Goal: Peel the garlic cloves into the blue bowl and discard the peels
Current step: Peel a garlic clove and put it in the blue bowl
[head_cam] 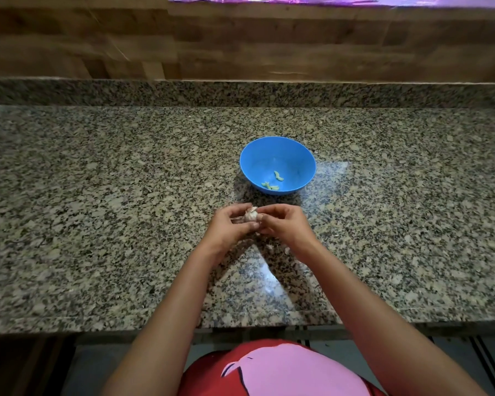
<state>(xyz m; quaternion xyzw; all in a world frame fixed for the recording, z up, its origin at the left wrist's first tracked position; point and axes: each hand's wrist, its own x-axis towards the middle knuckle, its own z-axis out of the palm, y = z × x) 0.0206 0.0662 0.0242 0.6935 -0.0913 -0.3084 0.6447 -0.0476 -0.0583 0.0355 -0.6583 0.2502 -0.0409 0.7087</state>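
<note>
Currently: left hand [231,224] and right hand [283,222] both pinching 1 garlic bulb [251,215] above granite counter [97,195]; blue bowl [277,150] holding peeled cloves [272,182]; peel scraps [286,250] beside right wrist.

Speckled grey-and-beige granite worktop [97,195], polished, glare patches near centre. Low upstand of the same stone [155,92] along the far edge. Round blue plastic bowl [257,164] stands upright, just right of centre. Nearer than the bowl, small pale scraps of garlic peel [287,250] lie on the stone.
</note>
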